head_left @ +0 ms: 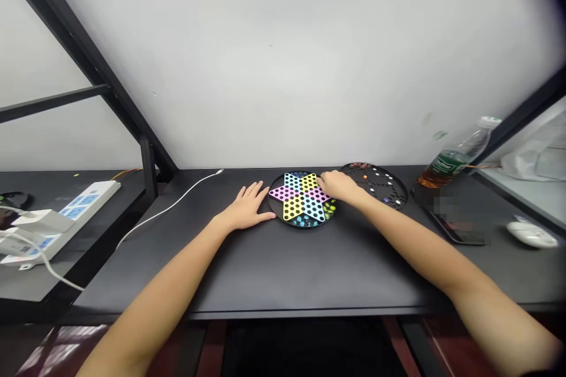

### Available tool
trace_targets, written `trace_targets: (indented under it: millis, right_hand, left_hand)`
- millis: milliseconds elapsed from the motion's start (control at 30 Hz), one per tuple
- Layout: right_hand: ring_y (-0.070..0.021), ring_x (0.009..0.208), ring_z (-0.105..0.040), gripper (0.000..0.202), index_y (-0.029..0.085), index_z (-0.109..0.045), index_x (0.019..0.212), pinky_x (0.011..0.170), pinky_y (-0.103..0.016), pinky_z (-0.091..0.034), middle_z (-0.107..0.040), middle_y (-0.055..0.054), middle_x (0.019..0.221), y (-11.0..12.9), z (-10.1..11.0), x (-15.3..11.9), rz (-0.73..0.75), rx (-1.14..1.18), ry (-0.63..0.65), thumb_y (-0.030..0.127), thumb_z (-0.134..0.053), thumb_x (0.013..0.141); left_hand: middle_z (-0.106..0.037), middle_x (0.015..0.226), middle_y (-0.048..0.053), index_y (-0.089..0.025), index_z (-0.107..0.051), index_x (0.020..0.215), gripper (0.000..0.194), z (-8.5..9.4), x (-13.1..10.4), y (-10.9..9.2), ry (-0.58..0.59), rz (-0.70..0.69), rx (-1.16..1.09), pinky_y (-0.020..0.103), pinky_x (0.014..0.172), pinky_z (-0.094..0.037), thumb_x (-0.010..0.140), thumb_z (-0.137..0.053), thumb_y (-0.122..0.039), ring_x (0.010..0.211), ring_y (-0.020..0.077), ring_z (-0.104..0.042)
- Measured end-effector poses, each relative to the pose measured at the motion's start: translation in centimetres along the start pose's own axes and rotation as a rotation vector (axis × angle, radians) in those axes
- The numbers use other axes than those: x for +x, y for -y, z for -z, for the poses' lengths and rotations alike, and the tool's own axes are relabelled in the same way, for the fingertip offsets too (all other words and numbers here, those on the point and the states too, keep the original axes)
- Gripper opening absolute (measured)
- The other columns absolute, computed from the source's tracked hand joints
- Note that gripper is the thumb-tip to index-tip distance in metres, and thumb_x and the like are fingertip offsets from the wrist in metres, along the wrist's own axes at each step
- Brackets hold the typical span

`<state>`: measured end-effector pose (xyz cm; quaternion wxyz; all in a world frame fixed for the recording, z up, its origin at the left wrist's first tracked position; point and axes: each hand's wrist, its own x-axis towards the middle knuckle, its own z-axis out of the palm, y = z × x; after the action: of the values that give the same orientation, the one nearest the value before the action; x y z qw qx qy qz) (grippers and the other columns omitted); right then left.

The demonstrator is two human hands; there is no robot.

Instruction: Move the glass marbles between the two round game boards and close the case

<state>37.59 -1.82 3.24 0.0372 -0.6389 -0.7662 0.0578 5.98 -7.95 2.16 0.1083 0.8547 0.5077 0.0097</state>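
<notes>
A round Chinese checkers board (pixel 301 197) with a pink, yellow and blue star of holes lies on the black table. Blue and yellow-green marbles (pixel 329 208) sit in its rim compartments. My left hand (pixel 248 207) lies flat with fingers spread at the board's left edge, thumb tip against the rim. At the board's upper right edge, my right hand (pixel 336 184) is closed, its fingers curled down over the rim. Whatever those fingers may hold is hidden. Just beyond my right hand is a second round black tray (pixel 400 181) with small white, red and blue pieces.
A tilted bottle (pixel 451 162) with brown liquid, a dark phone-like slab (pixel 462 235) and a white mouse (pixel 530 233) are at right. A white cable (pixel 170 207) crosses the table's left side. Further left is a power strip (pixel 84 206). A wall (pixel 283 70) rises behind.
</notes>
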Motion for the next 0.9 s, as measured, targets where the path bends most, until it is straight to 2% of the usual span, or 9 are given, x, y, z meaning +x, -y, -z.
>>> trace_targets:
  millis: [67,167,300,433,600,700,800,900]
  right_hand:
    - [-0.0297,0.096,-0.068,0.045,0.012,-0.067,0.105,0.082,-0.036,-0.048,-0.07,-0.021,0.104,1.1,-0.3,-0.6,0.022,-0.11,0.041,0.04,-0.033,0.102]
    - [-0.03,0.098,-0.069,0.048,0.013,-0.065,0.114,0.082,-0.036,-0.048,-0.071,-0.02,0.105,1.3,-0.4,-0.6,0.064,-0.156,0.029,0.042,-0.029,0.104]
    - [-0.0263,0.096,-0.068,0.047,0.015,-0.065,0.11,0.08,-0.031,-0.046,-0.072,-0.016,0.105,0.1,-0.1,0.9,0.179,-0.17,0.034,0.046,-0.03,0.105]
    - [-0.0226,0.09,-0.067,0.044,0.016,-0.066,0.103,0.073,-0.027,-0.042,-0.073,-0.013,0.1,-0.9,0.2,2.6,0.291,-0.151,0.03,0.045,-0.033,0.104]
    - [-0.0215,0.085,-0.066,0.046,0.016,-0.068,0.1,0.071,-0.027,-0.039,-0.073,-0.012,0.094,-0.5,1.0,2.4,0.264,-0.103,-0.062,0.042,-0.031,0.105]
    - [-0.0219,0.084,-0.067,0.05,0.016,-0.069,0.097,0.072,-0.027,-0.04,-0.074,-0.012,0.092,1.5,1.6,0.3,0.287,-0.085,-0.047,0.042,-0.028,0.105]
    - [-0.0236,0.085,-0.068,0.048,0.016,-0.071,0.093,0.074,-0.029,-0.043,-0.074,-0.014,0.092,4.9,1.5,-2.5,0.376,-0.133,0.019,0.04,-0.03,0.105]
    - [-0.0251,0.086,-0.07,0.044,0.014,-0.07,0.102,0.076,-0.03,-0.045,-0.074,-0.015,0.094,8.2,0.7,-4.9,0.448,-0.178,0.035,0.037,-0.032,0.104]
  left_hand:
    - [-0.012,0.166,0.014,-0.019,-0.022,0.157,0.096,0.1,-0.1,-0.2,-0.001,-0.023,0.007,0.053,0.122,-0.012,0.086,-0.035,-0.081,0.153,0.033,-0.009]
    - [-0.02,0.165,0.015,-0.018,-0.028,0.155,0.091,0.2,-0.3,-0.7,-0.015,-0.083,0.024,0.053,0.122,-0.014,0.087,-0.036,-0.08,0.152,0.0331,-0.014]
    - [-0.032,0.16,0.017,-0.018,-0.047,0.14,0.077,0.5,-0.6,-1.6,-0.053,-0.178,0.036,0.05,0.118,-0.026,0.088,-0.043,-0.075,0.146,0.0339,-0.03]
    - [-0.053,0.141,0.013,-0.021,-0.059,0.12,0.054,0.9,-0.7,-2.6,-0.091,-0.243,0.027,0.044,0.106,-0.041,0.091,-0.05,-0.066,0.127,0.0296,-0.052]
    - [-0.059,0.129,0.009,-0.024,-0.06,0.114,0.04,1.2,-0.7,-2.9,-0.113,-0.287,-0.006,0.041,0.1,-0.044,0.093,-0.053,-0.057,0.118,0.0262,-0.056]
    - [-0.058,0.13,0.009,-0.024,-0.059,0.116,0.038,1.2,-0.6,-2.6,-0.111,-0.293,-0.016,0.041,0.1,-0.044,0.094,-0.053,-0.054,0.118,0.0261,-0.055]
    - [-0.058,0.131,0.009,-0.024,-0.059,0.117,0.037,1.1,-0.4,-2.5,-0.112,-0.3,-0.025,0.042,0.101,-0.043,0.094,-0.052,-0.053,0.118,0.0263,-0.055]
    - [-0.058,0.13,0.008,-0.025,-0.059,0.117,0.036,1.0,-0.4,-2.5,-0.11,-0.301,-0.039,0.041,0.1,-0.043,0.094,-0.052,-0.052,0.117,0.026,-0.055]
